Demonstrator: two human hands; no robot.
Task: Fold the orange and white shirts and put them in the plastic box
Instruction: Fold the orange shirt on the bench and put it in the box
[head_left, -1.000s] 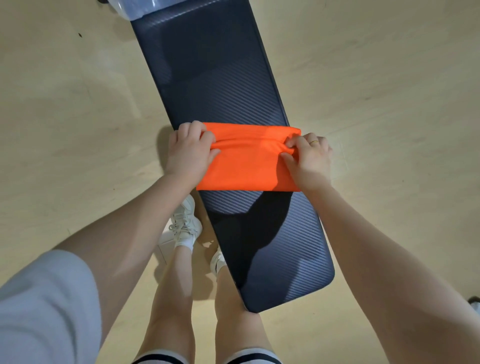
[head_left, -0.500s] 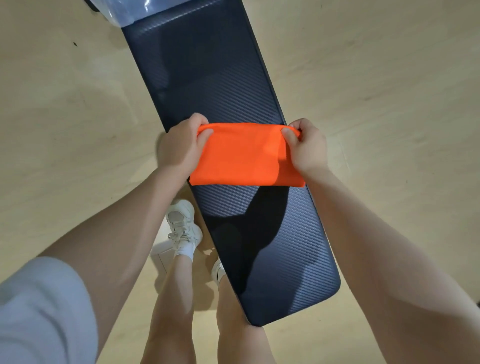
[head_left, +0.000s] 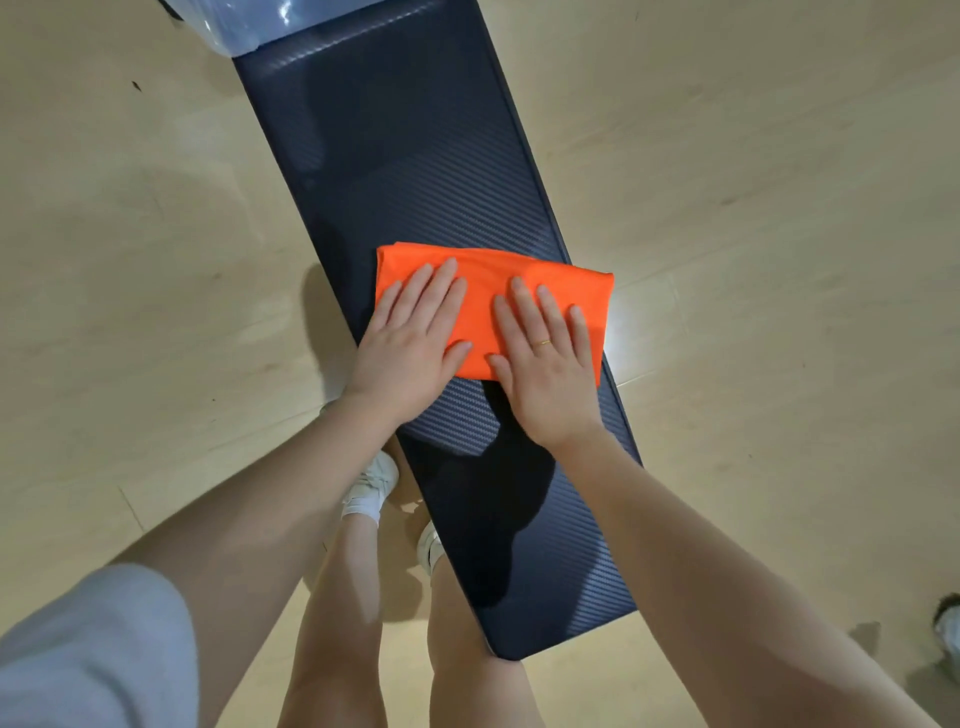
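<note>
The orange shirt (head_left: 561, 283) lies folded into a small rectangle across the middle of a dark bench (head_left: 405, 171). My left hand (head_left: 415, 338) presses flat on its left half with straight fingers. My right hand (head_left: 545, 358), wearing a ring, presses flat on its right half. A corner of the clear plastic box (head_left: 260, 23) shows at the far end of the bench, top left. No white shirt is in view.
The bench runs diagonally over a pale wooden floor (head_left: 779, 208). My legs and white shoes (head_left: 371, 488) stand beside its near left edge. A small object (head_left: 948, 631) sits at the right edge of the view.
Both hands let go of the shirt's far corners after bringing the fold over, and now lie flat on top of the folded shirt.
</note>
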